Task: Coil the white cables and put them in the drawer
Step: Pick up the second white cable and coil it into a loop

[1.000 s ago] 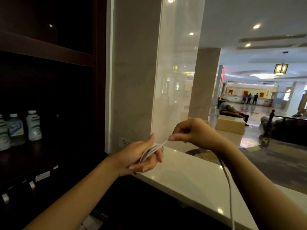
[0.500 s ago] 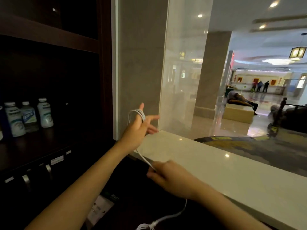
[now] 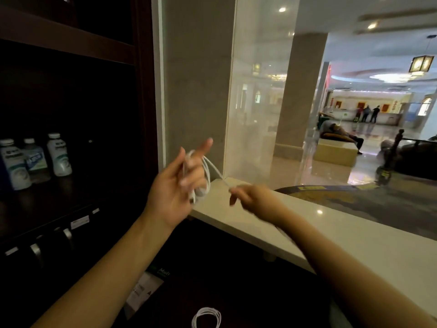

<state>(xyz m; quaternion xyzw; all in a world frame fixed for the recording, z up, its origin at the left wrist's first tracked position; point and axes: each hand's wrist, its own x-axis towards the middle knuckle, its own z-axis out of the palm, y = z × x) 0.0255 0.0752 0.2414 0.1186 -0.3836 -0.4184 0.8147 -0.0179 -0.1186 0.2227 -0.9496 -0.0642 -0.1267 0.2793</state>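
White cable [image 3: 206,172] loops around the spread fingers of the left hand [image 3: 176,185] at the middle of the frame; that hand is open, palm turned toward the camera, with the wraps sitting over its fingers. From the loops a short strand runs down and right to the right hand [image 3: 251,197], which is blurred and pinches the strand between closed fingertips. Both hands hover over the near corner of a pale stone tabletop [image 3: 331,235] that crosses the right half of the frame.

At the bottom centre a second cable, already coiled [image 3: 206,318], lies on a dark surface. Just left of it sits a white card [image 3: 144,290] with a green band; only the letters "Mult" can be read.

On a dark shelf [image 3: 71,192] at centre left stand three bottles [image 3: 33,159] with white caps and pale labels whose print is too blurred to read. Small white tags [image 3: 80,221] line the shelf's front edge; their writing is illegible.
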